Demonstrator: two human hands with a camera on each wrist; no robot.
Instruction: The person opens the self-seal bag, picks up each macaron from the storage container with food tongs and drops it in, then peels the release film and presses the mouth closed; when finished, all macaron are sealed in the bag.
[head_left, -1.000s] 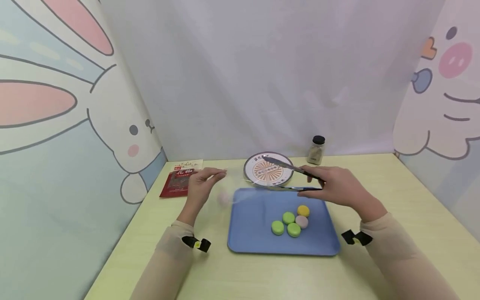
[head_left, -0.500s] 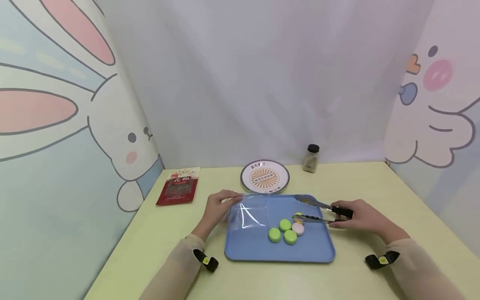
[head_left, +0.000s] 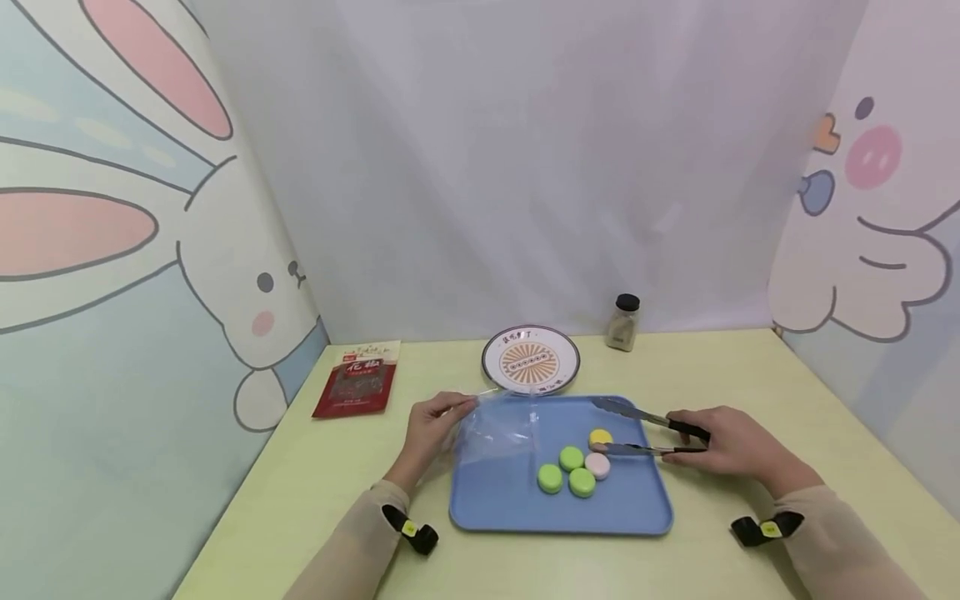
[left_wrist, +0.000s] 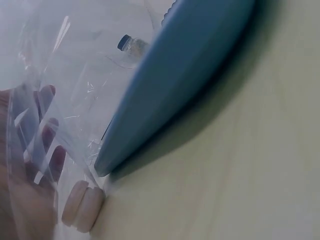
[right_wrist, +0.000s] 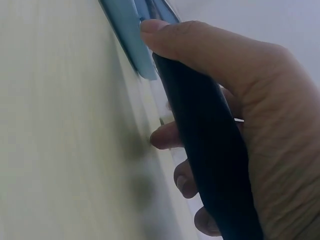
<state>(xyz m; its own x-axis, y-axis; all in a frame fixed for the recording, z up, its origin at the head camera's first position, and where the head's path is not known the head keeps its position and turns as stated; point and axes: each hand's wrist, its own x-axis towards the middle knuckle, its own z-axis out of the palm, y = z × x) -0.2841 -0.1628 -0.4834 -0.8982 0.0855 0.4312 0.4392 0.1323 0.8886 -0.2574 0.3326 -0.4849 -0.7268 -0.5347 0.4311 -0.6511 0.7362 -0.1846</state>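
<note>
My left hand (head_left: 435,429) pinches the top of a clear plastic bag (head_left: 498,433), which hangs over the left part of a blue tray (head_left: 510,512). In the left wrist view a pale macaron (left_wrist: 85,207) shows low in the bag, beside the tray's edge. My right hand (head_left: 727,442) grips metal tongs (head_left: 632,412) by their black handles, arms spread apart. The lower tong arm overlaps the bottom of a yellow macaron (head_left: 600,436) on the tray. Several green macarons (head_left: 572,457) and a pink macaron (head_left: 597,466) lie close by.
A round patterned plate (head_left: 547,379) stands behind the tray. Farther back is a spice jar (head_left: 622,327) with a black lid. At the back left lies a red seasoning packet (head_left: 356,383). Painted walls flank the table (head_left: 585,571).
The bag has moved rightward over the tray with my left hand. My right hand has moved right and down, bringing the tongs from beside the plate to the yellow macaron.
</note>
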